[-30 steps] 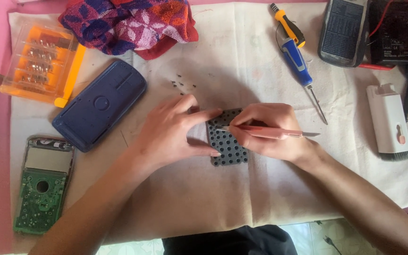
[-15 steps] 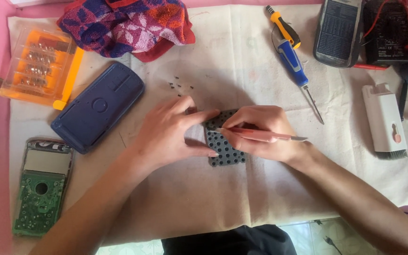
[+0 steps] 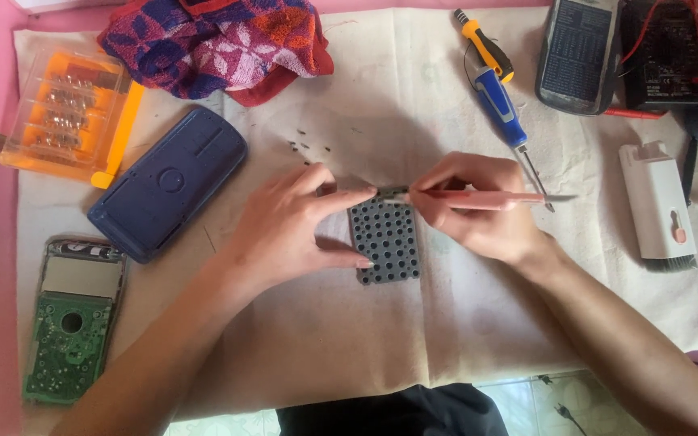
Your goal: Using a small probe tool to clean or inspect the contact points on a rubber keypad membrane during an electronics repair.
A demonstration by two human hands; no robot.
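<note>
Spread over a pink table, a cream cloth (image 3: 381, 339) carries a dark grey rubber keypad mat with round holes (image 3: 387, 242) near its middle. Left hand (image 3: 288, 230) pinches the mat's left edge between thumb and forefinger, while right hand (image 3: 478, 206) is closed around a slim pink-handled tool (image 3: 478, 198) whose tip touches the mat's top edge; a blue plastic back cover (image 3: 167, 182) lies toward the cloth's left edge.

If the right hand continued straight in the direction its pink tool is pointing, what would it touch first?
The right hand aims its pink tool leftward at the top edge of the dark holed pad. Next in line seems the left hand's index fingertip, though depth is unclear.
</note>
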